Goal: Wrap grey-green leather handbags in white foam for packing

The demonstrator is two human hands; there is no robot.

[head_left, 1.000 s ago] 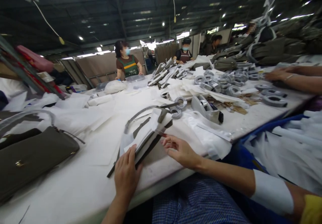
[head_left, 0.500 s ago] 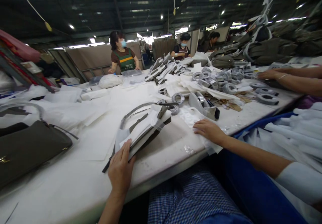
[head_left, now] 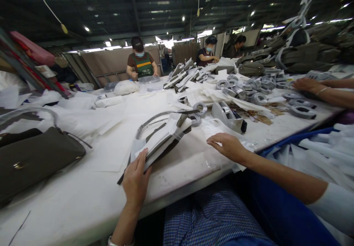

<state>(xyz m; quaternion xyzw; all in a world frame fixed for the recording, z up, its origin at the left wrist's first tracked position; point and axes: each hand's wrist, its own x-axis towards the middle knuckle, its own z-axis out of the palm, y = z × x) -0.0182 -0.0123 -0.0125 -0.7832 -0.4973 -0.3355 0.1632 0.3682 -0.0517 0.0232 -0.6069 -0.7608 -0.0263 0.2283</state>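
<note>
My left hand (head_left: 136, 178) is closed around the near end of an olive-grey handbag (head_left: 164, 143), folded flat with white paper over it. A clear band wraps round its far end, and its covered strap (head_left: 146, 124) arches up behind. The thumb lies on the near side and the fingers over the top. My right hand (head_left: 228, 146) hovers at the table's front edge with fingers stretched out, holding nothing. Beneath and beside it lies a thin clear plastic bag (head_left: 212, 128). A tape dispenser (head_left: 226, 117) stands just beyond that hand.
Another olive handbag (head_left: 41, 161) lies at the left. White paper sheets (head_left: 110, 154) spread over the table (head_left: 91, 205). Coiled wrapped straps (head_left: 260, 98) and bundled parts (head_left: 182, 76) pile up behind. A co-worker's hands (head_left: 309, 85) are at the right; several people work across the table.
My right hand has lifted off the plastic bag and shifted slightly left toward the handbag. My left hand keeps its grip. The camera view has turned a little left.
</note>
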